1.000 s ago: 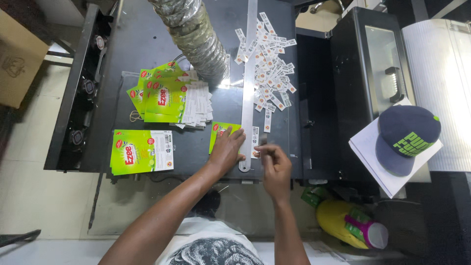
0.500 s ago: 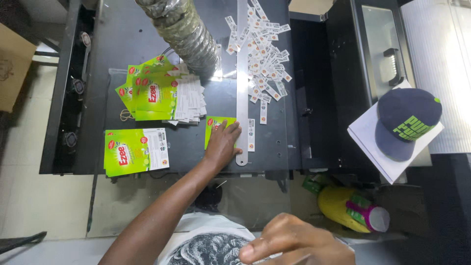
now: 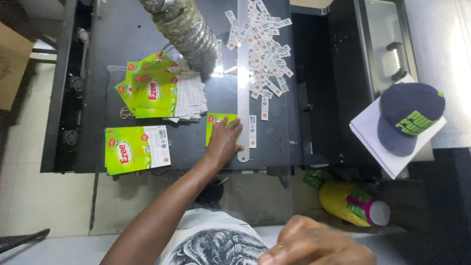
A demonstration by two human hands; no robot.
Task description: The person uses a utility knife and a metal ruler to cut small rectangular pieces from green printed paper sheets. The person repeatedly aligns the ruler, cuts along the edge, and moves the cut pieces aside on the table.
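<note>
**Thin green label pinned flat beside the metal rule**

The left hand (image 3: 224, 141) is pressing a green printed label (image 3: 219, 121) onto the dark table (image 3: 196, 142) at centre frame, fingers spread flat rather than gripping. The label is butting against a long metal ruler (image 3: 243, 83) just to its right. Being thin paper, it is likely light, floppy and easy to crease or slide, so a free edge or corner looks the best place to pinch.

The right hand (image 3: 316, 243) is hovering at lower centre, loosely curled and blurred; whether it is holding anything I cannot tell.

Cut strips (image 3: 262, 54) are littering the table right of the ruler. Stacked labels (image 3: 162, 91) and a separate pile (image 3: 137, 148) are lying to the left, a ribbed duct (image 3: 184, 27) above, a cap (image 3: 409, 122) at the right.
</note>
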